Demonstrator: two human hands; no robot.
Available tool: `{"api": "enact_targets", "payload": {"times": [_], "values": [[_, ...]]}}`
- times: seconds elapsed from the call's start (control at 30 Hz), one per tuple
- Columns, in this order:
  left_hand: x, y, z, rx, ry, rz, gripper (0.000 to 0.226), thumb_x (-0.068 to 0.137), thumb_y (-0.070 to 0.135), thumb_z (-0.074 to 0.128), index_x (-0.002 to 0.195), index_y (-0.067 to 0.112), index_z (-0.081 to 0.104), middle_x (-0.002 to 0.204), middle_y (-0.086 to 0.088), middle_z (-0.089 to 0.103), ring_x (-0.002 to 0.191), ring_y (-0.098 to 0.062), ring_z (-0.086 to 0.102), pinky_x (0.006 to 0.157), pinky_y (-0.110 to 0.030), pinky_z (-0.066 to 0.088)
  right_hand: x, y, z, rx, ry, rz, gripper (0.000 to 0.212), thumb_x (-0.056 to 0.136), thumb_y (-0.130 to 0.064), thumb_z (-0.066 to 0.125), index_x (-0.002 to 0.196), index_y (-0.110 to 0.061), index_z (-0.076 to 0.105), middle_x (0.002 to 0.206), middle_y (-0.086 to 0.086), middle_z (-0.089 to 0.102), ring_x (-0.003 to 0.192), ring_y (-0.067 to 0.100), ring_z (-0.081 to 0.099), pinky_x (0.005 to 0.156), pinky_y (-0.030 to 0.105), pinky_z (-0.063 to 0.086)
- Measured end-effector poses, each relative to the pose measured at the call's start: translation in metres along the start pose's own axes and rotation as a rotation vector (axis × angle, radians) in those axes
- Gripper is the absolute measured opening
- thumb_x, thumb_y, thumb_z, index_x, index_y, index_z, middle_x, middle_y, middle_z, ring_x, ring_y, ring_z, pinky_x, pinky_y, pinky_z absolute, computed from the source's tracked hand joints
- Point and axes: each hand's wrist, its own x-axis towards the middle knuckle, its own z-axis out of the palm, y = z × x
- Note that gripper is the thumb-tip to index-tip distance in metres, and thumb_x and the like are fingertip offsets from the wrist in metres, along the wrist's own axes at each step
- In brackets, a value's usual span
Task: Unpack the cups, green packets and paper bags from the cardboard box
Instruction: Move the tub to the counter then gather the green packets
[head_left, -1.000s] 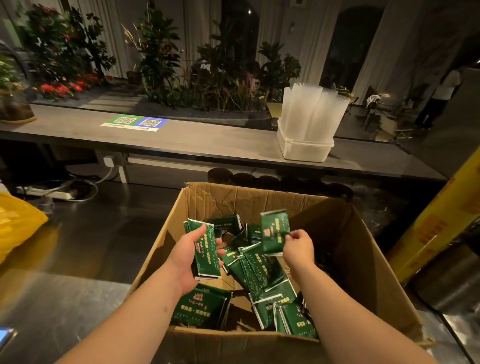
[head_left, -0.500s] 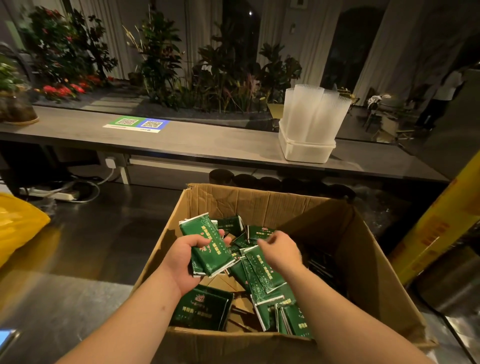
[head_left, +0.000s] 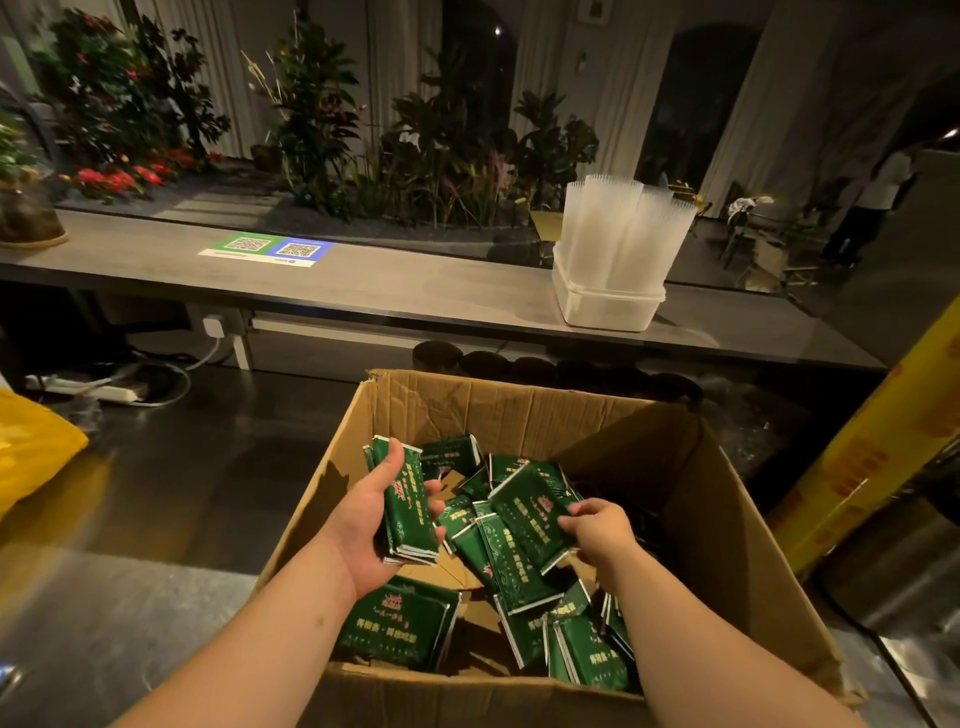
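Left hand curled round small stack of green packets, count unclear to me | right hand pinching 1 green packet over the pile | I count at least 10 loose packets inside 1 cardboard box

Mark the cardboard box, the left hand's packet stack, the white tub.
cardboard box (head_left: 493, 410): head view, inner back wall.
packet stack (head_left: 410, 514): head view, top packet's face.
white tub (head_left: 608, 306): head view, front wall.

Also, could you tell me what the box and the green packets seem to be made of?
The box looks like matte brown cardboard, given its creased walls and torn rim. The green packets look like glossy printed film or foil, judging by sheen and silvery edges.
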Motion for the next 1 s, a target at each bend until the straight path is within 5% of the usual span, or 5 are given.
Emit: {"api": "enact_targets", "payload": {"times": [0.27,0.4,0.63,0.83,1.0], "values": [[-0.006,0.002,0.000,0.067,0.007,-0.130,0.074,0.084,0.054,0.067,0.137,0.003,0.059,0.120,-0.020,0.061,0.092,-0.033,0.064,0.083,-0.043,0.052,-0.052,-0.061,-0.006,0.342,-0.457,-0.279,0.014,0.097,0.001,0.059,0.101,-0.010,0.067,0.100,0.014,0.071,0.092,0.030,0.069,0.074,0.043,0.059],[-0.010,0.002,0.006,0.124,-0.106,-0.233,0.059,0.094,0.049,0.061,0.133,0.004,0.063,0.132,-0.025,0.063,0.118,-0.043,0.062,0.110,-0.053,0.042,-0.072,-0.092,0.020,0.004,-0.685,-0.487,0.020,0.088,0.002,0.070,0.099,-0.015,0.066,0.103,0.009,0.070,0.099,0.028,0.070,0.082,0.037,0.060],[-0.012,-0.001,0.001,0.103,-0.161,-0.127,0.064,0.089,0.055,0.067,0.132,0.008,0.066,0.132,-0.028,0.062,0.114,-0.047,0.063,0.104,-0.060,0.045,-0.086,-0.111,0.070,-0.200,-0.507,-0.801,0.025,0.082,-0.011,0.082,0.099,-0.014,0.064,0.098,-0.001,0.071,0.094,0.015,0.068,0.082,0.029,0.057],[-0.007,-0.001,0.002,0.052,-0.122,-0.123,0.084,0.086,0.071,0.058,0.135,0.003,0.062,0.124,-0.026,0.064,0.102,-0.039,0.065,0.088,-0.053,0.053,-0.033,-0.068,0.039,-0.360,0.019,-0.425,0.039,0.089,-0.043,0.074,0.118,-0.019,0.062,0.108,0.000,0.066,0.102,0.019,0.065,0.092,0.042,0.058],[-0.003,-0.002,0.001,0.022,-0.078,-0.114,0.083,0.084,0.067,0.063,0.132,0.000,0.063,0.124,-0.026,0.064,0.103,-0.039,0.064,0.083,-0.052,0.055,-0.017,-0.013,0.024,-0.804,-0.159,-0.021,0.061,0.086,-0.047,0.078,0.124,-0.004,0.058,0.117,0.010,0.068,0.097,0.018,0.062,0.095,0.035,0.056]]}}
